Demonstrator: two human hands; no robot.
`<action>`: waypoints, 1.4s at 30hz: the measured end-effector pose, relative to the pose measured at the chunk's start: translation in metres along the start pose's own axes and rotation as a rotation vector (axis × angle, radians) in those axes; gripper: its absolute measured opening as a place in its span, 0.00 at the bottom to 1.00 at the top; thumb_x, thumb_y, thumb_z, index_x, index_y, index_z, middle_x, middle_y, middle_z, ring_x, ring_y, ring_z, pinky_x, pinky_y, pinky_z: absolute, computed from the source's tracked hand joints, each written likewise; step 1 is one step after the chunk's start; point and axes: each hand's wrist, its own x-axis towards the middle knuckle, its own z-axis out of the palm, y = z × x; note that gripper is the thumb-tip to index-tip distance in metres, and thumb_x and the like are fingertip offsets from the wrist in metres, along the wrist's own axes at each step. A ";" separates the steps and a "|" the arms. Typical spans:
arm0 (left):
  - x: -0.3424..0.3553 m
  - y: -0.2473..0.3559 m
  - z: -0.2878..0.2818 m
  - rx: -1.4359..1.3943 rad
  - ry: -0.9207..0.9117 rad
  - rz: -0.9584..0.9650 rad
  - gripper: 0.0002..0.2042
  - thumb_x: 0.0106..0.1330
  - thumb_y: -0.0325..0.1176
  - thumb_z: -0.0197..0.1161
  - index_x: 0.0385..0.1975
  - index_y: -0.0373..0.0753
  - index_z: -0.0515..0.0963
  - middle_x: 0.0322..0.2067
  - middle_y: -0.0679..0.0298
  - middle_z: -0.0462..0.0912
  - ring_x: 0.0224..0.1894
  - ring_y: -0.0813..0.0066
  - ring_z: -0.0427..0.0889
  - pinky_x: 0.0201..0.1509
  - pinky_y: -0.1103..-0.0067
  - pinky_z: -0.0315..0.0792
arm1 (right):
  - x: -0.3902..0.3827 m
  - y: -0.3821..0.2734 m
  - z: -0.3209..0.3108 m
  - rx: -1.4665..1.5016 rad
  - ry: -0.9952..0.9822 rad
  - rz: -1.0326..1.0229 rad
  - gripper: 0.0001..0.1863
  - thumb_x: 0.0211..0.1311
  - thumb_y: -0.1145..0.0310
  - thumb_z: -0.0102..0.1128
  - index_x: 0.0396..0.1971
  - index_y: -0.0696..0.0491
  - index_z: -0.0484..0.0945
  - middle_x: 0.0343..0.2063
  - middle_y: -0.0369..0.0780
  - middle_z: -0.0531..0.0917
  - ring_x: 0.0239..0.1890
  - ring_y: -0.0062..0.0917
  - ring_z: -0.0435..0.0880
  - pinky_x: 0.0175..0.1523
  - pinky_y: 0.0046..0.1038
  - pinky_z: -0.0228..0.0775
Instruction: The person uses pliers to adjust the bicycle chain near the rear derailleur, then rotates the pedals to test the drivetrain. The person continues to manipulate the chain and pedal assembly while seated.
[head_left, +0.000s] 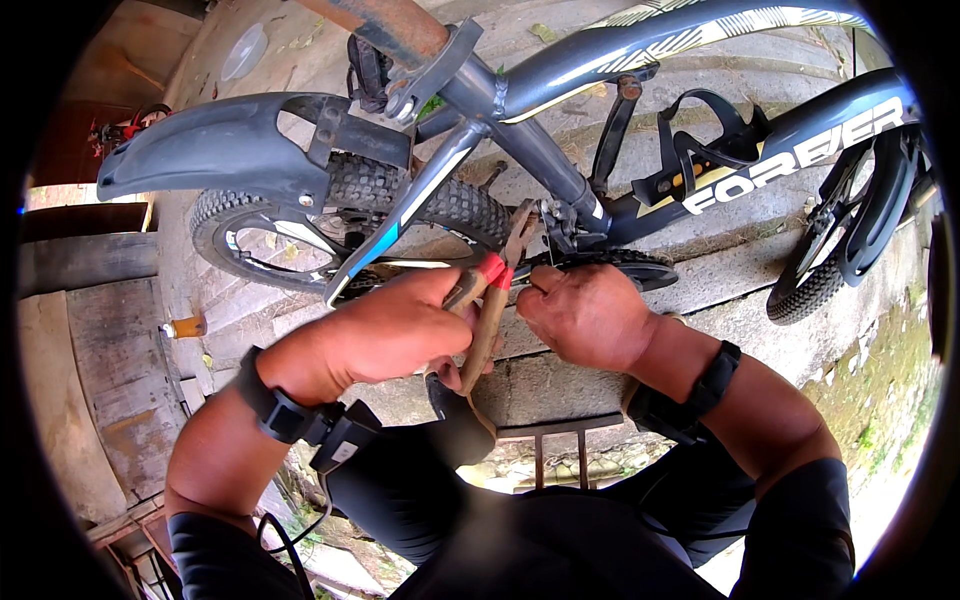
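Note:
My left hand (405, 325) grips pliers (490, 320) with worn tan handles and red upper sleeves; their jaws point up at a small metal fitting (560, 230) low on the dark bicycle frame (540, 160). Just right of the pliers, my right hand (585, 315) is closed, fingertips pinched beside that fitting below the frame; what they hold is too small to make out. The chainring (645, 275) is partly hidden behind this hand. The knobby rear tyre (460, 210) is left of the jaws, under a black mudguard (200, 160).
A front wheel (800, 295) is at the right, a bottle cage (710, 140) on the frame. Concrete steps (700, 300) lie beneath the bicycle, a metal grate (560, 425) below my hands. Worn boards (120, 400), an amber container (185, 328) and a clear plastic item (242, 50) are at the left.

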 end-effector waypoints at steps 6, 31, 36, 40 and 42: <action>0.056 -0.084 0.018 0.429 0.359 0.468 0.22 0.59 0.21 0.55 0.56 0.32 0.69 0.38 0.48 0.82 0.38 0.51 0.85 0.40 0.64 0.78 | 0.001 -0.001 0.002 -0.034 0.016 -0.015 0.02 0.54 0.70 0.58 0.27 0.50 0.76 0.25 0.38 0.78 0.25 0.28 0.85 0.27 0.32 0.76; -0.005 0.005 0.002 -0.086 0.007 -0.023 0.26 0.62 0.21 0.56 0.63 0.33 0.69 0.49 0.54 0.83 0.52 0.59 0.86 0.49 0.70 0.84 | 0.001 0.000 -0.001 -0.006 -0.036 0.000 0.02 0.55 0.70 0.58 0.28 0.49 0.77 0.26 0.37 0.79 0.26 0.29 0.86 0.29 0.32 0.77; -0.007 0.009 0.001 -0.107 -0.030 -0.023 0.27 0.61 0.20 0.55 0.64 0.33 0.68 0.50 0.52 0.82 0.52 0.57 0.86 0.48 0.68 0.85 | 0.001 0.000 0.000 -0.006 -0.026 0.000 0.01 0.54 0.70 0.58 0.28 0.49 0.77 0.26 0.37 0.79 0.26 0.29 0.86 0.28 0.32 0.77; -0.007 0.011 0.001 -0.155 -0.044 -0.025 0.28 0.60 0.19 0.54 0.64 0.32 0.68 0.48 0.51 0.83 0.50 0.56 0.87 0.48 0.68 0.85 | 0.002 0.000 0.002 -0.015 -0.016 -0.006 0.01 0.54 0.70 0.58 0.27 0.49 0.77 0.26 0.37 0.78 0.25 0.28 0.85 0.27 0.32 0.76; -0.007 0.012 0.002 -0.183 -0.038 -0.036 0.27 0.60 0.19 0.54 0.63 0.31 0.68 0.47 0.51 0.83 0.48 0.56 0.87 0.46 0.68 0.85 | 0.003 0.000 0.001 -0.023 -0.022 -0.008 0.01 0.54 0.70 0.58 0.27 0.49 0.76 0.25 0.37 0.78 0.25 0.28 0.85 0.26 0.32 0.76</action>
